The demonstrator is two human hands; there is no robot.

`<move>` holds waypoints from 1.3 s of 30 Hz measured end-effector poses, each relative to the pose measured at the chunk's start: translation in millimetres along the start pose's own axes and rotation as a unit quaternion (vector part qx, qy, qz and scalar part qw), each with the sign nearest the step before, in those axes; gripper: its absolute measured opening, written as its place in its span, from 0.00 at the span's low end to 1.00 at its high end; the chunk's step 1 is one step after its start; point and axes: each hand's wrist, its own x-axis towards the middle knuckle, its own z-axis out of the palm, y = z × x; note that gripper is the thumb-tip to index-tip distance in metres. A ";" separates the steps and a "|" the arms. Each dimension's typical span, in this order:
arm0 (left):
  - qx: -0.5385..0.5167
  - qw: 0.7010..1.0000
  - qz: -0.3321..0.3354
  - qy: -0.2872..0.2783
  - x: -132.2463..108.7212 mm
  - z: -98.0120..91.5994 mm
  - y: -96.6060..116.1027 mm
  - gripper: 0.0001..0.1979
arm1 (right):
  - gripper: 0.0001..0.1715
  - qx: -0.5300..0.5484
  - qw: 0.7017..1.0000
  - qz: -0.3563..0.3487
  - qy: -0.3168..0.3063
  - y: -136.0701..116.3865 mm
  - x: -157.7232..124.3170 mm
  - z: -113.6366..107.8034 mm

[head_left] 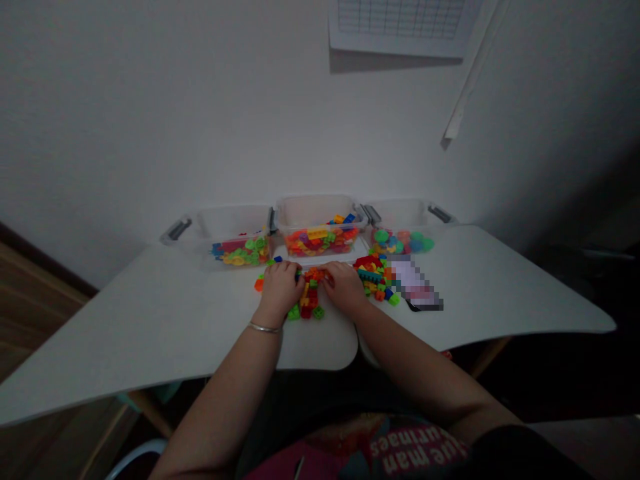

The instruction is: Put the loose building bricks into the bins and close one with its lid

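My left hand (280,285) and my right hand (345,285) rest side by side on the white table (165,320), fingers curled down. Both close on a small build of orange, red and yellow toy bricks (315,275) that sits between them. More loose bricks, green and red (306,310), lie just in front of my hands. A silver bangle (265,327) circles my left wrist.
Three clear plastic bins stand along the wall: left (225,230), middle (320,213) and right (405,213), each holding coloured pieces. A heap of bricks (375,277) and a blurred flat item (417,287) lie right of my hands. The table's front edge curves in at my body.
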 end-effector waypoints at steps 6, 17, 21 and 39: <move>0.028 0.999 -0.031 0.013 -1.2 -0.1 -0.4 0.13 | 0.14 0.044 0.991 -0.012 0.125 5.3 24.6 -31.1; 0.020 0.999 -0.031 0.008 -2.4 2.0 -3.5 0.12 | 0.17 -0.034 0.984 0.048 0.167 45.2 82.2 -69.7; 0.014 0.999 -0.033 0.001 -2.4 0.1 -2.7 0.13 | 0.18 -0.052 0.987 0.058 0.144 46.5 84.3 -65.2; 0.009 1.000 -0.026 0.004 -1.8 0.4 -3.4 0.12 | 0.20 -0.077 0.992 0.020 0.098 42.2 77.0 -52.6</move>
